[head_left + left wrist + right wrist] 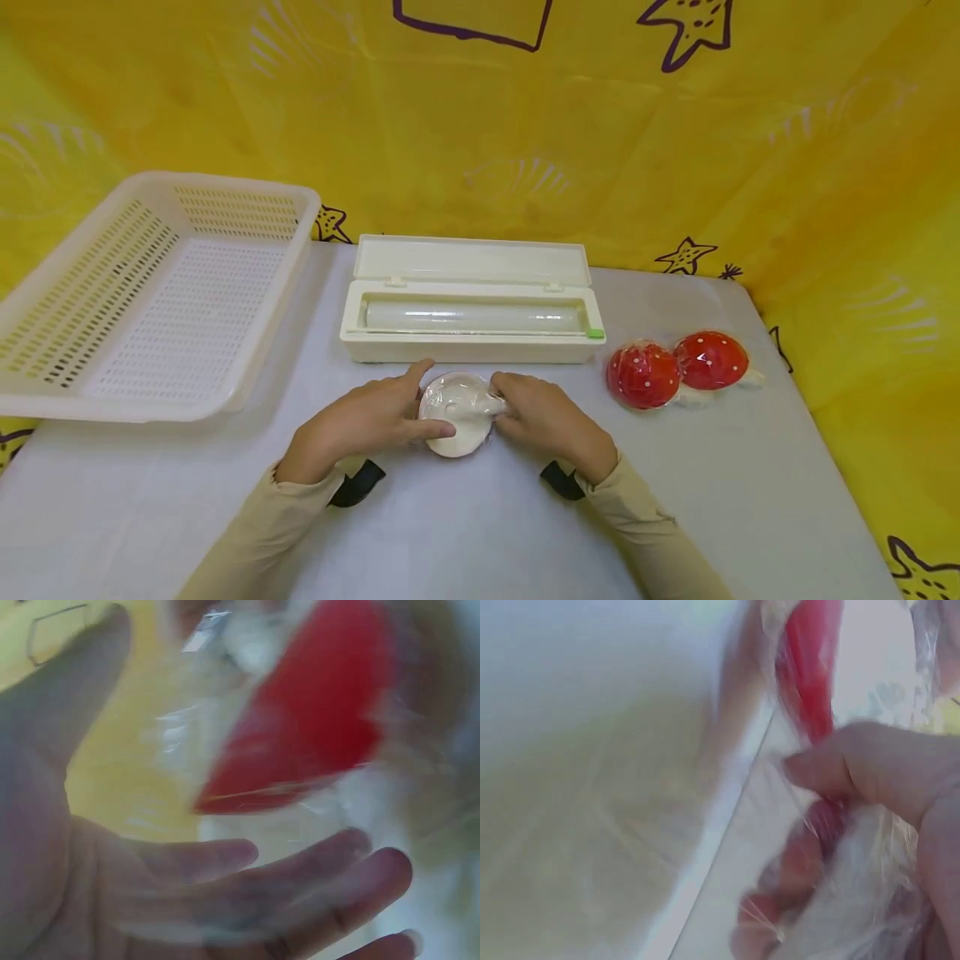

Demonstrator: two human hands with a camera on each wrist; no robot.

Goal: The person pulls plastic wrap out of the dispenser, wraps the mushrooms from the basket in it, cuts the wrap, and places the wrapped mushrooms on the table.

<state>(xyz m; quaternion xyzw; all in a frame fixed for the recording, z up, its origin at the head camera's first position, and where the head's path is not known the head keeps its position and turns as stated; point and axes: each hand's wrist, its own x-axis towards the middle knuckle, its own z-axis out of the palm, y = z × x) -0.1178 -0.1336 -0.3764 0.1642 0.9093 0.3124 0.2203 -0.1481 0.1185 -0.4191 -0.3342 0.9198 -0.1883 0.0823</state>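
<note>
A toy mushroom (463, 433) with a red cap and white underside is held over the table, its underside facing up in the head view. Clear plastic film (855, 877) clings round it and hangs loose in the right wrist view. My right hand (543, 417) grips the mushroom at its stem end, the film bunched in the fingers. On the other side is my left hand (367, 421), thumb and fingers spread about the cap. In the left wrist view its fingers (322, 900) are extended and apart, close under the red cap (315, 712).
Behind the hands stands a cream wrap dispenser (468, 348), lid raised, with a film roll (472, 317) inside. Two red-capped toy mushrooms (642, 375) with shiny film lie at the right. A white plastic basket (258, 333) occupies the left; a yellow patterned cloth (480, 125) hangs behind.
</note>
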